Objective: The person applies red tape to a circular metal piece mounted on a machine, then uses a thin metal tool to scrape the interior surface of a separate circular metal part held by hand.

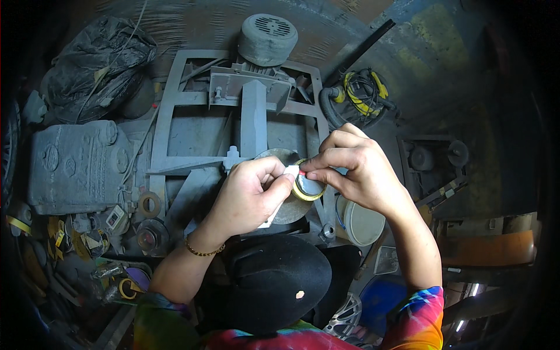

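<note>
My left hand (pixel 248 189) is closed, its thumb and forefinger pinching a small white strip (pixel 291 171). Fingers of my right hand (pixel 356 166) press together around a small red piece (pixel 302 173) right beside the strip; its shape is mostly hidden. Just below both fingertips is a round, shallow thing with a yellow rim and grey face (pixel 312 188). Under that lies a larger grey metal disc (pixel 287 213), mounted on a dusty steel frame (pixel 160 131). Whether either hand touches the yellow-rimmed thing I cannot tell.
An electric motor (pixel 268 41) stands at the frame's far end. To the left are a dusty grey case (pixel 81 166), a tape roll (pixel 149 205) and loose tools. A white bucket (pixel 363 221) and a black-and-yellow coiled hose or cable (pixel 364 96) stand on the right.
</note>
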The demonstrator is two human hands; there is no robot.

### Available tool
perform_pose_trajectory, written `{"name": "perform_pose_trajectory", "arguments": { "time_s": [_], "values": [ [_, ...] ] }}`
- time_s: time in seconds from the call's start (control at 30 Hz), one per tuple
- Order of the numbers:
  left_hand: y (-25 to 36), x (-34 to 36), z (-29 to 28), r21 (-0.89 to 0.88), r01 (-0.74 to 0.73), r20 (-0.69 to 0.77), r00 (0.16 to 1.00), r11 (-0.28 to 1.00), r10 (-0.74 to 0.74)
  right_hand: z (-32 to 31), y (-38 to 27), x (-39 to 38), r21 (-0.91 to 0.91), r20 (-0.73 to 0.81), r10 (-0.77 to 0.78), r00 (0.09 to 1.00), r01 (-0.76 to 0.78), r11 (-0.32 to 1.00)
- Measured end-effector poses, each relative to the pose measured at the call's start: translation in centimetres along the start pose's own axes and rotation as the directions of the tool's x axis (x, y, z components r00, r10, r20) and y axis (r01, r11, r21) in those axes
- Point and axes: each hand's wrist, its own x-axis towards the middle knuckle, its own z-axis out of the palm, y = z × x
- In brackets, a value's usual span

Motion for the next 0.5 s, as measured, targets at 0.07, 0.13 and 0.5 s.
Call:
{"name": "perform_pose_trajectory", "arguments": {
  "time_s": [0.07,0.13,0.5],
  "values": [
    [-0.2,0.1,-0.3,0.041,-0.017,0.007,1.000,0.999,0.017,-0.3,-0.1,0.2,-0.003,0.010,-0.008,1.000,0.008,1.000],
    [-0.2,0.2,-0.5,0.081,-0.035,0.013,0.999,0.996,0.034,-1.0,-0.5,0.8,-0.026,0.072,-0.021,0.997,0.023,0.999],
    [0.1,0.4,-0.4,-0.112,0.092,0.067,0.994,0.989,-0.084,-1.4,-2.0,2.1,-0.309,0.177,-0.259,0.950,0.303,0.901]
  ]
}}
